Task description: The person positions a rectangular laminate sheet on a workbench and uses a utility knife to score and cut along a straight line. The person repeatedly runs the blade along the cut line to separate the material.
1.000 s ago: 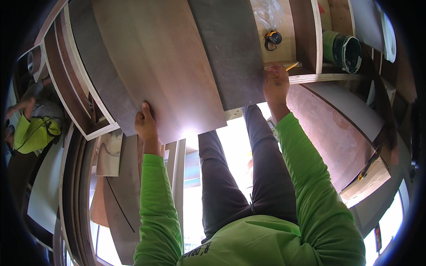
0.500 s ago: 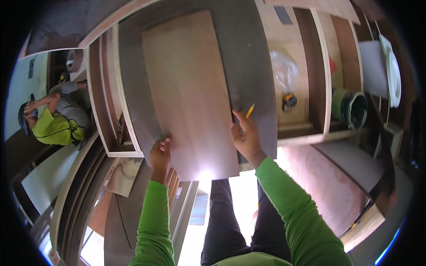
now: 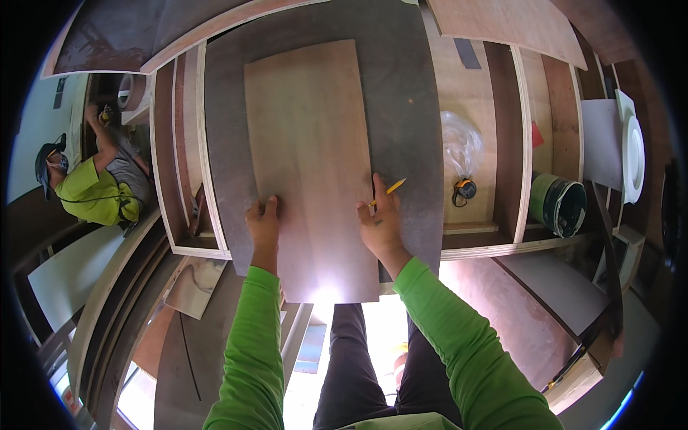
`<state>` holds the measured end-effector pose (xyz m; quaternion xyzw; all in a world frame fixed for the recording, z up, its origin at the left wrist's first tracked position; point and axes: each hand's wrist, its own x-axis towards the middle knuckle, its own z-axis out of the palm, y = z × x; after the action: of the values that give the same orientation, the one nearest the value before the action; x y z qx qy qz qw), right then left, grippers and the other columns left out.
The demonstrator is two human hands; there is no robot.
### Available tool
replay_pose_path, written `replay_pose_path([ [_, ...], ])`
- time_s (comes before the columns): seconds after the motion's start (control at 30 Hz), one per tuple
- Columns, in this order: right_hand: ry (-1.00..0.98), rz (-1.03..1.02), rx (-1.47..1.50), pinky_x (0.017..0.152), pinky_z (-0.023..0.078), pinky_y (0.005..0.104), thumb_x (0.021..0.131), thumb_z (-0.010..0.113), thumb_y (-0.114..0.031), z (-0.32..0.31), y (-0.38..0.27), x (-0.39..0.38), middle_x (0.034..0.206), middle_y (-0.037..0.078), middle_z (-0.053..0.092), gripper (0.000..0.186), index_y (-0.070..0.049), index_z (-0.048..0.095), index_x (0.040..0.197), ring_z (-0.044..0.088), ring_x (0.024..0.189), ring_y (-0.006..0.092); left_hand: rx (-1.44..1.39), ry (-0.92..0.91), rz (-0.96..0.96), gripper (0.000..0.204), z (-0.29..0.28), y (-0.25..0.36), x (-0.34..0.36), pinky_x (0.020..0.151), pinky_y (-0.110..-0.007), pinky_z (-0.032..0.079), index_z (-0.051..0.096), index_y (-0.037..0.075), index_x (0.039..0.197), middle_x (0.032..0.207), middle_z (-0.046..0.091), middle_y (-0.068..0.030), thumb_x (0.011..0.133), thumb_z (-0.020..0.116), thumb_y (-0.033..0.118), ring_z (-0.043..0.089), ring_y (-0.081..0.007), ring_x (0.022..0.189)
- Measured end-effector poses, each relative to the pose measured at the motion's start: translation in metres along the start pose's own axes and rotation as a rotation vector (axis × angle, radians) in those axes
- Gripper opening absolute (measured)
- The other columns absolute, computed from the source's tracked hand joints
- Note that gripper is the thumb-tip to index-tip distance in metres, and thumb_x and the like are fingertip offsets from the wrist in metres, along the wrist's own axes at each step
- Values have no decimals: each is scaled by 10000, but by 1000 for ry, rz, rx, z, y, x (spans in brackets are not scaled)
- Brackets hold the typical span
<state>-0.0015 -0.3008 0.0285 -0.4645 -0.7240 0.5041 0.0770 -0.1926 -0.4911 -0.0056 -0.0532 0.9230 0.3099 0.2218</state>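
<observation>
Glare whites out the near end of the pale rectangular plywood sheet [image 3: 308,158] just below both hands; the short yellow pencil's [image 3: 389,190] lower end hides behind the right hand [image 3: 380,226].

Around us, a workshop crowded with wooden panels

Right of the open wooden cabinet frame [image 3: 502,247] we see a green bucket [image 3: 559,204]; left of it a co-worker [image 3: 93,190] crouches; below it, glaring sunlit floor [image 3: 380,326].

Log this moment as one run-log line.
left hand: flat on light plywood sheet | right hand: holds yellow pencil, on sheet edge
</observation>
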Motion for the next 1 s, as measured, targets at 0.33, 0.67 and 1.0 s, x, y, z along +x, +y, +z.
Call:
replay_pose_path([
  [0.33,16,-76,15,1055,388,398,927,603,-129,19,9,4,1351,221,517,711,-10,300,1559,434,1164,334,-396,69,-60,334,7,4,7,668,-301,399,623,11,992,837,524,4,857,787,269,462,-128,723],
  [0.67,3,7,213,1138,313,457,959,568,-249,21,19,3,1501,179,478,666,-31,341,1546,394,1313,374,-678,4,-147,208,6,10,4,782,-274,393,587,89,924,877,547,23,865,774,158,479,-104,833],
  [1.0,14,-54,237,1159,289,455,967,555,-242,14,21,2,1527,186,455,646,-36,352,1545,433,1326,366,-648,4,-149,345,9,5,10,869,-307,421,588,23,1103,1003,591,-40,861,781,173,531,-145,944],
])
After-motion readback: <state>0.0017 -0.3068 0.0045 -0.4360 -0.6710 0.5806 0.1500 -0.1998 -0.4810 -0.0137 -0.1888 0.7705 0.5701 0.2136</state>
